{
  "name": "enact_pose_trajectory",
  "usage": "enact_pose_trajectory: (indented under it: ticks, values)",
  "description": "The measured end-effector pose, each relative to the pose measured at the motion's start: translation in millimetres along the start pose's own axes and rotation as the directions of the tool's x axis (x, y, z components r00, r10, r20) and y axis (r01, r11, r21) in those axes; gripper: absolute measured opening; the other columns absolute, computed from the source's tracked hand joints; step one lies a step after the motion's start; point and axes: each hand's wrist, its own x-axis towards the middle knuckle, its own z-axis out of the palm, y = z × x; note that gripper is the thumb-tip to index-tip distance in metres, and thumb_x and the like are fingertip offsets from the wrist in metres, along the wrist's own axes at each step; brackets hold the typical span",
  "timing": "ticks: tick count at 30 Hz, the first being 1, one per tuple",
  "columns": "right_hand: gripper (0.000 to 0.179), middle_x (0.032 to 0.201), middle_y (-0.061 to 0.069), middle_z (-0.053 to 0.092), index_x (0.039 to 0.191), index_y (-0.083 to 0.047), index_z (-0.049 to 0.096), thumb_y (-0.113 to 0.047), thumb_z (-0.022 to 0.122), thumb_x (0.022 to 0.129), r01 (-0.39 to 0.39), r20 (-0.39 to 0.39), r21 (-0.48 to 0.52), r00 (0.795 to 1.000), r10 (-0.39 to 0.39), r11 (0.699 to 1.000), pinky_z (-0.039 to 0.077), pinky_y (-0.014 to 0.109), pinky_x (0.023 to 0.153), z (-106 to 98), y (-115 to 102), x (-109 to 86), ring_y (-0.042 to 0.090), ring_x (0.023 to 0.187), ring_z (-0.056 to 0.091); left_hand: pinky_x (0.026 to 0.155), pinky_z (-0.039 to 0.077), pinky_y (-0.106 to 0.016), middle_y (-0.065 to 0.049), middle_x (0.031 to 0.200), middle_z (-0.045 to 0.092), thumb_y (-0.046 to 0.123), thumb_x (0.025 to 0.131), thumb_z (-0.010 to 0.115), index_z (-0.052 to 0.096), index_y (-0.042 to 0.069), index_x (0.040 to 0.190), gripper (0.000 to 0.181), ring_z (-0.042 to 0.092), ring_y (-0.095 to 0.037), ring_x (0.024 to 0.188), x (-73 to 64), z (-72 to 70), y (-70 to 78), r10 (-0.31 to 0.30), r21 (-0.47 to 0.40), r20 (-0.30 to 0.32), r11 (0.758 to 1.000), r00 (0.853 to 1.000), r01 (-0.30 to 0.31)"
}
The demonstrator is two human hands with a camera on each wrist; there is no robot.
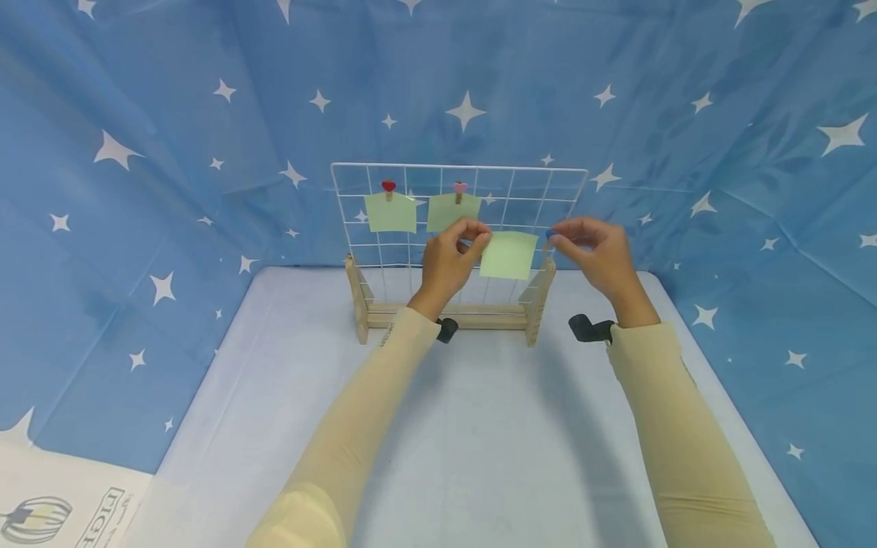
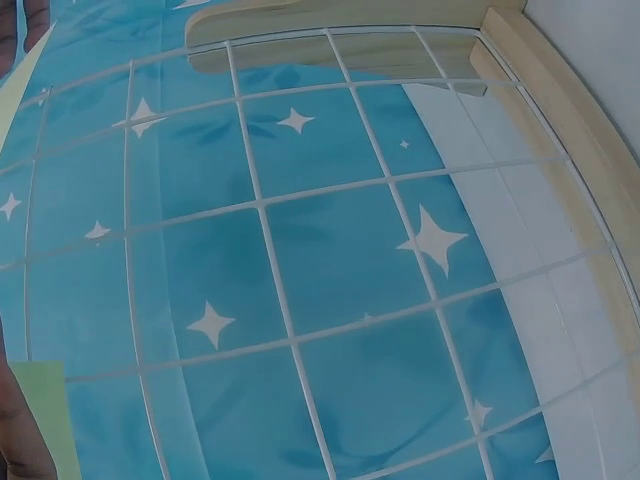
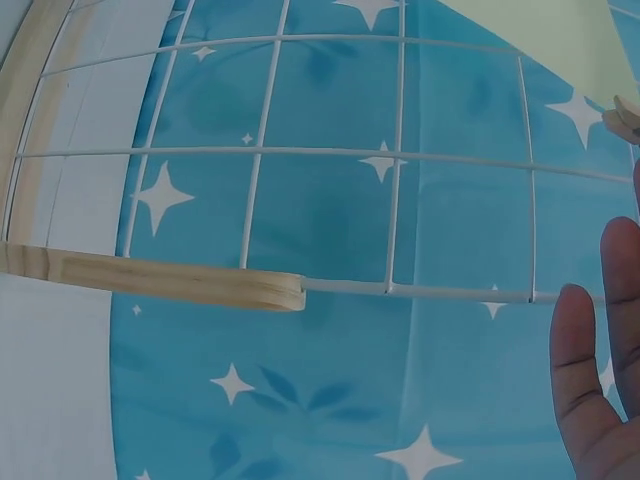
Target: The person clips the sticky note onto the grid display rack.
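My left hand (image 1: 448, 262) pinches a light green paper note (image 1: 508, 256) at its upper left corner, in front of a white wire grid (image 1: 460, 164). Just right of the note, my right hand (image 1: 599, 251) pinches a small wooden clothespin (image 3: 622, 120) with a blue top. In the right wrist view the clothespin's tip is close to the edge of the note (image 3: 560, 35). On the grid's upper left hangs one green note (image 1: 391, 215) under a red heart clothespin (image 1: 389, 186). Beside it hangs another green note (image 1: 441, 211) under a pink heart clothespin (image 1: 460, 188), its lower part behind my left hand.
Wooden feet (image 1: 541, 304) and a wooden crossbar (image 1: 489, 320) carry the grid on a white table (image 1: 479, 457). A blue curtain with white stars (image 1: 514, 68) surrounds the back and sides. Printed pale cloth or paper (image 1: 75, 487) lies at the lower left.
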Motion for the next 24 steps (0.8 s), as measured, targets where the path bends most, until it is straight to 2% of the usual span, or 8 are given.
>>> enact_pose_trajectory:
  ticks: [8, 13, 16, 24]
  values:
    - [0.02, 0.108, 0.001, 0.078, 0.117, 0.009, 0.075, -0.004, 0.075, 0.101, 0.011, -0.006, 0.025, 1.0, -0.011, 1.0, 0.049, 0.016, 0.096, -2, 0, 4.3, -0.002, 0.1, 0.065, 0.068, 0.052, -0.028, -0.007, 0.107, 0.08, 0.023, 0.108, 0.07, 0.077, 0.009, 0.117, 0.017, 0.069, -0.021, 0.077, 4.7, 3.4, 0.5, 0.005, -0.041, -0.008, 0.999, 1.0, -0.005]
    - [0.02, 0.11, 0.001, 0.078, 0.118, 0.007, 0.076, -0.003, 0.075, 0.101, 0.023, -0.007, 0.023, 1.0, -0.023, 0.999, 0.05, 0.016, 0.096, -3, 1, 9.3, -0.001, 0.103, 0.064, 0.08, 0.054, -0.025, -0.007, 0.107, 0.08, 0.022, 0.108, 0.07, 0.077, 0.008, 0.116, 0.017, 0.071, -0.022, 0.088, 10.1, 5.2, 0.5, -0.001, -0.058, -0.023, 0.998, 1.0, -0.001]
    - [0.021, 0.113, 0.003, 0.078, 0.119, 0.007, 0.076, -0.004, 0.075, 0.102, 0.025, -0.005, 0.017, 1.0, -0.024, 1.0, 0.05, 0.017, 0.096, -4, 0, 11.3, -0.001, 0.103, 0.064, 0.085, 0.055, -0.023, -0.009, 0.107, 0.08, 0.02, 0.108, 0.071, 0.077, 0.006, 0.116, 0.017, 0.072, -0.022, 0.095, 13.2, 6.5, 1.2, 0.009, -0.07, -0.035, 0.998, 0.999, -0.011]
    - [0.02, 0.116, 0.017, 0.077, 0.12, 0.008, 0.076, -0.003, 0.073, 0.103, 0.04, -0.003, -0.01, 0.999, -0.04, 0.999, 0.051, 0.016, 0.096, -5, -3, 17.4, -0.003, 0.104, 0.063, 0.086, 0.054, -0.021, -0.011, 0.107, 0.08, 0.019, 0.108, 0.071, 0.077, 0.004, 0.117, 0.018, 0.073, -0.023, 0.097, 17.7, 8.1, 6.4, 0.008, -0.073, -0.034, 0.997, 0.999, -0.01]
